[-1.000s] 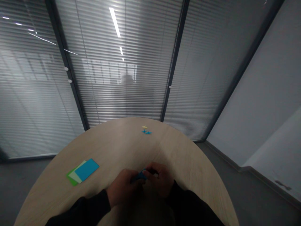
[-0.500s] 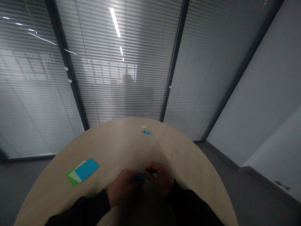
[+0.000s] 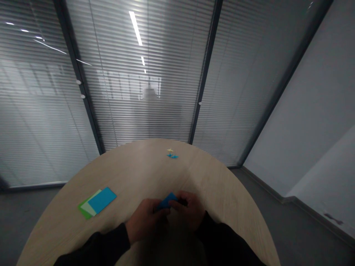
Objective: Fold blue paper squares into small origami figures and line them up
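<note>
Two bare hands, left hand (image 3: 145, 220) and right hand (image 3: 188, 210), no gloves; fingers short in view, detail soft from blur; black long-sleeved top, left sleeve (image 3: 97, 245) and right sleeve (image 3: 222, 244) both matte and dark; fabric looks plain, too dark to pick out seams or texture; cuffs sit right at the wrists, close-fitting, with the sleeves widening a little toward the lower frame edge; dark blurred shape low in the middle between the forearms, cannot tell what part of the body or clothing it is.
</note>
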Tool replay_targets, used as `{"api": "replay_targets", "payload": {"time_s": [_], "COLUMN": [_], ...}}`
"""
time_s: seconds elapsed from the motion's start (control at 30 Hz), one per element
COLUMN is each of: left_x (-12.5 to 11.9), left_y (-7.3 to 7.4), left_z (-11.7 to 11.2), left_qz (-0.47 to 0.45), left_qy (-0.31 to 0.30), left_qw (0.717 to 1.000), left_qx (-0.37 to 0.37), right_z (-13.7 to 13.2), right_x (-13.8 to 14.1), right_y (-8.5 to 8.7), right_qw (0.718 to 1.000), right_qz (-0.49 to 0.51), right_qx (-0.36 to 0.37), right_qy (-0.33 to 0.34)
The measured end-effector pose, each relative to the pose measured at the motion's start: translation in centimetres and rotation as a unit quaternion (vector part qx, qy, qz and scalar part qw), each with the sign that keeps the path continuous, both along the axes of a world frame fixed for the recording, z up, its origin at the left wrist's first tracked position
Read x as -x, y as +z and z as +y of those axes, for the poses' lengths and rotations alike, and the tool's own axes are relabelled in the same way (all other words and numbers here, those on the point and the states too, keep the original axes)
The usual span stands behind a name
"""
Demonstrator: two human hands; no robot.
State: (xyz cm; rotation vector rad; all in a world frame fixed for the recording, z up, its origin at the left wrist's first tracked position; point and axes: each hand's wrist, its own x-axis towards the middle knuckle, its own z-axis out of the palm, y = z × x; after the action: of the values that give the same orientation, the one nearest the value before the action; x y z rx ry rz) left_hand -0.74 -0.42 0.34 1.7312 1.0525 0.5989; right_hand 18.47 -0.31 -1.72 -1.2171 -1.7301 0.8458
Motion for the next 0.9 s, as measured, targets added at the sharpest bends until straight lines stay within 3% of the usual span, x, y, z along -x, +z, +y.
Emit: {"api": "replay_targets", "payload": {"time_s": [0.23,0.4,0.5,0.7,0.9], "left_x": [0.0,-0.2,-0.3,-0.2,-0.2], "left_y": [0.1,0.2,0.2,-0.3,-0.4], "left_z": [-0.1,-0.1,0.0,0.2,0.2], "left_qz": [-0.001,-0.003,-0.016,0.001,-0.029], "left_qy": [-0.001,-0.005,0.006,0.028,0.019], "left_qw": [1.000,1.000,1.000,0.999,0.999], "left_qx": [-0.024,-0.012,-0.001,-0.016,-0.022], "right_z": [-0.3,-0.5,-0.3,0.4,0.1], "right_x": [0.4,0.5,0.5,-0.2,0.6], "right_y": [-0.4,-0.1,0.4,1.0,-0.2], "right_qw": [0.994,0.993,0.991,0.991,0.994], "right_qz": [0.060,0.071,0.086,0.098,0.089], "right_qx": [0.075,0.084,0.102,0.055,0.060], "right_qy": [0.053,0.042,0.015,-0.070,0.020]}}
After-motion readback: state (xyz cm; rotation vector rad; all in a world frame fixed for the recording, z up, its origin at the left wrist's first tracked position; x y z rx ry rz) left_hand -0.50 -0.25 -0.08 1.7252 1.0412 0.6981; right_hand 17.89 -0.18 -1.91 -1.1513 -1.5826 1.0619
